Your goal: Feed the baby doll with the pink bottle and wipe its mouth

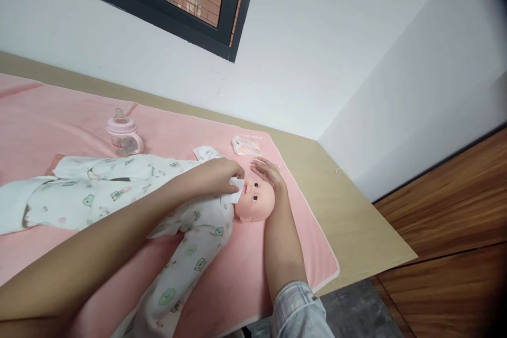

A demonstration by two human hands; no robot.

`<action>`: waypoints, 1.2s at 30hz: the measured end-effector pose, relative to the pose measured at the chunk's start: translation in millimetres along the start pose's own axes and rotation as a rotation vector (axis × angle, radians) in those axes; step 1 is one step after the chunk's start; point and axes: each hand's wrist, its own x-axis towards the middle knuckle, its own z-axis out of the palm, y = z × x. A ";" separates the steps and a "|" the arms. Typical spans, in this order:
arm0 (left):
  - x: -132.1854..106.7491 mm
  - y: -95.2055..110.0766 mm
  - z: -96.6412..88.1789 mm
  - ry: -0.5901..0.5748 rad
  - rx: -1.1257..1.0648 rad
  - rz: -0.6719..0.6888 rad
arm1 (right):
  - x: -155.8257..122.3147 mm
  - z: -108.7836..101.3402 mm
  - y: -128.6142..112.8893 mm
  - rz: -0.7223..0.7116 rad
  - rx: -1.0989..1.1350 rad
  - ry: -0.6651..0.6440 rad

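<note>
Wiping of the doll's point(256, 203) mouth appears to be in hand; the doll is laid on the pink blanket point(245, 274), head to the right, near the blanket's right edge; a wipe point(236, 190) is pinched in the fingers of the left hand point(219, 175) and pressed at the lips; the right hand point(269, 171) is laid flat on the forehead, fingers extended; a light stroke over a steadied head seems called for; both forearms are stretched out from the near side.
</note>
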 end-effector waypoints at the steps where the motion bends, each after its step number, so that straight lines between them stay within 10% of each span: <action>1: 0.0 -0.8 -0.3 0.005 0.001 -0.006 | 0.1 -0.1 0.4 0.001 0.003 0.003; 36: 11.3 -11.8 6.6 0.185 -0.108 0.041 | -10.3 16.1 -11.1 0.000 -0.085 0.107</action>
